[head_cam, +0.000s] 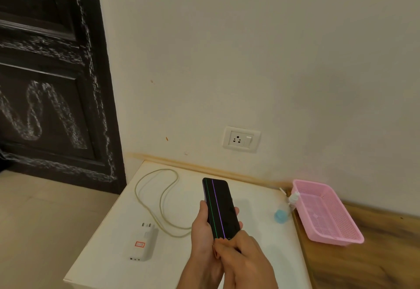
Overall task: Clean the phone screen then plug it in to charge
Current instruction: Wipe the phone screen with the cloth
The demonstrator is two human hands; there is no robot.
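A black phone [219,204] with a green and a purple line down its screen is held above the white table [109,250]. My left hand [201,232] grips its lower half from the left and underneath. My right hand [243,257] covers the phone's bottom end, fingers curled there; what it pinches is hidden. A pale cable [159,197] loops across the table and runs behind my left hand. A white charger adapter [143,242] lies prongs up at the table's left. A wall socket [241,139] with a switch sits above the table.
A pink plastic basket [327,213] rests on the wooden surface to the right, with a white spray nozzle [294,197] at its left rim. A small blue object [280,216] sits near the table's right edge. A dark door [52,84] stands at the left.
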